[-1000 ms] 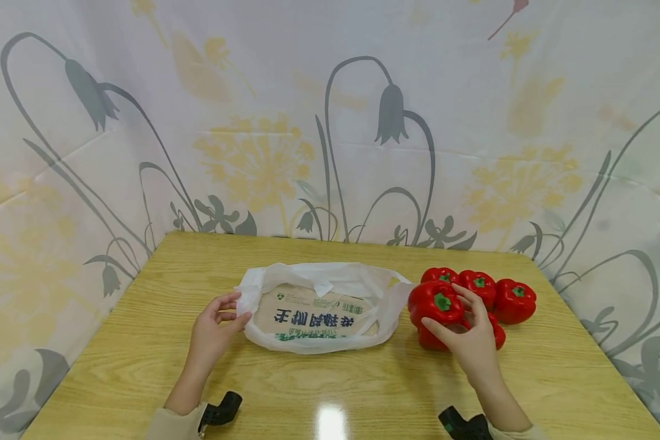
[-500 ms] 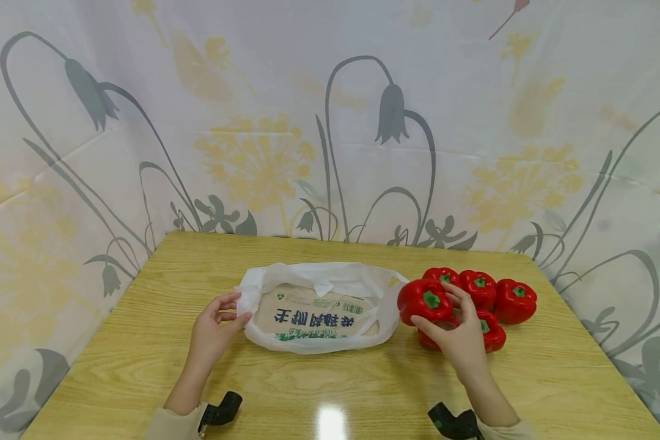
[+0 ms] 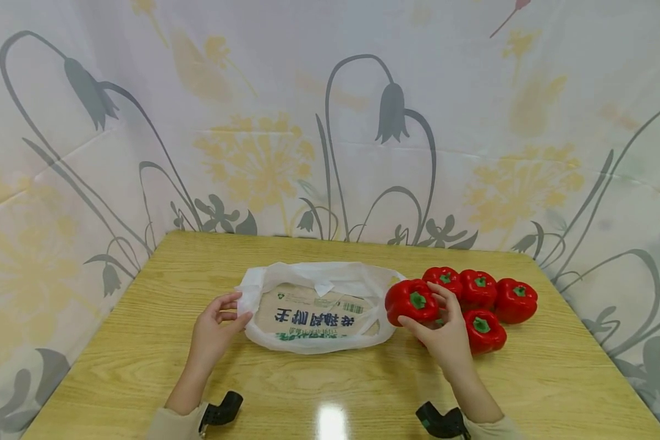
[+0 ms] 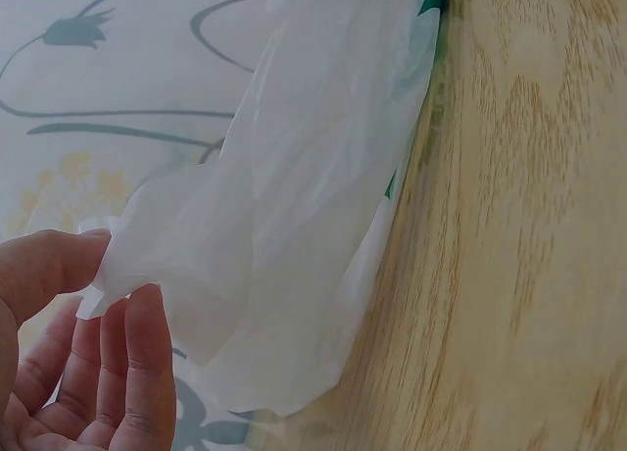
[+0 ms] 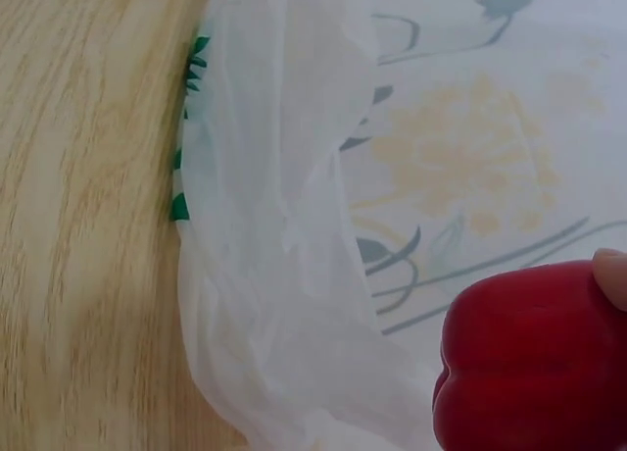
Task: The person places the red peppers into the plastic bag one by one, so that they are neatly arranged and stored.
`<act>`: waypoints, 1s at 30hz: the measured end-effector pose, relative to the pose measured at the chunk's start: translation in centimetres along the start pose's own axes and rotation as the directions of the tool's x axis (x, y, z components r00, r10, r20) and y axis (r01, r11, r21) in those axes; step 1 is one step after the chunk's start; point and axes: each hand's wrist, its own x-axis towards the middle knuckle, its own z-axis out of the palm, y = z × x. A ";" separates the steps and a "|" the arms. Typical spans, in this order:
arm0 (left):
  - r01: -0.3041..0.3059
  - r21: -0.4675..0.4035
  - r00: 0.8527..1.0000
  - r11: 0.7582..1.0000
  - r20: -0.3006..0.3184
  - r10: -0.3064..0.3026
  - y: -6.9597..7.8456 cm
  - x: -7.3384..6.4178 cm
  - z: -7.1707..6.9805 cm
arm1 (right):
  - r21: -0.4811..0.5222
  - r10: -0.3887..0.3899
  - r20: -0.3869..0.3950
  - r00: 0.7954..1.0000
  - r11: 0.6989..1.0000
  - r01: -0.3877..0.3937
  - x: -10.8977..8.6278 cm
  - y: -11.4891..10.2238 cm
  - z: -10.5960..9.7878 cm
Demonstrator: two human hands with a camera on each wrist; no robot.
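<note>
A white plastic bag (image 3: 313, 346) with its mouth spread wide lies in the middle of the table, printed lettering showing inside. My left hand (image 3: 218, 326) pinches the bag's left edge; in the left wrist view, thumb and fingers close on a white corner of the plastic bag (image 4: 284, 216). My right hand (image 3: 442, 330) grips a red bell pepper (image 3: 409, 304) with a green stem, held up at the bag's right edge, which it overlaps in the head view. In the right wrist view the bell pepper (image 5: 534, 363) shows beside the bag, with one fingertip on it.
Several more red bell peppers (image 3: 518, 300) sit at the right of the wooden table (image 3: 330, 379), one of them partly hidden behind my right hand. A patterned cloth (image 3: 264, 122) hangs behind the table and along its sides.
My right hand has carried the bell pepper leftward, away from the other peppers to the bag's right edge. My left hand has stayed in place on the bag.
</note>
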 end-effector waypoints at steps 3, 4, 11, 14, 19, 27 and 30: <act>0.000 -0.003 1.000 1.000 -0.002 0.000 0.1 0.0 0.0 | 0.015 0.000 0.013 1.000 1.000 -0.001 0.1 0.1 0.4; 0.000 -0.002 1.000 1.000 -0.003 0.000 0.1 0.0 0.0 | 0.019 0.000 0.017 1.000 1.000 0.000 0.1 0.1 0.6; -0.005 0.003 1.000 1.000 -0.008 0.005 0.0 0.0 0.0 | 0.001 0.014 0.039 0.999 1.000 -0.014 0.4 0.0 1.6; -0.005 0.000 1.000 1.000 -0.005 0.005 -0.1 0.0 0.0 | 0.008 0.010 0.048 0.999 1.000 -0.010 0.4 0.0 1.8; 0.002 -0.006 1.000 1.000 0.001 -0.002 -0.1 0.1 0.0 | 0.025 0.021 0.068 0.997 0.999 -0.023 0.7 0.0 2.3; 0.004 -0.006 1.000 1.000 -0.001 -0.004 0.0 0.0 0.0 | 0.032 0.019 0.082 0.996 0.999 -0.021 1.1 0.0 3.2; 0.006 -0.010 1.000 1.000 0.001 -0.006 0.0 0.0 0.0 | 0.030 0.013 0.091 0.996 0.999 -0.016 1.1 -0.1 3.5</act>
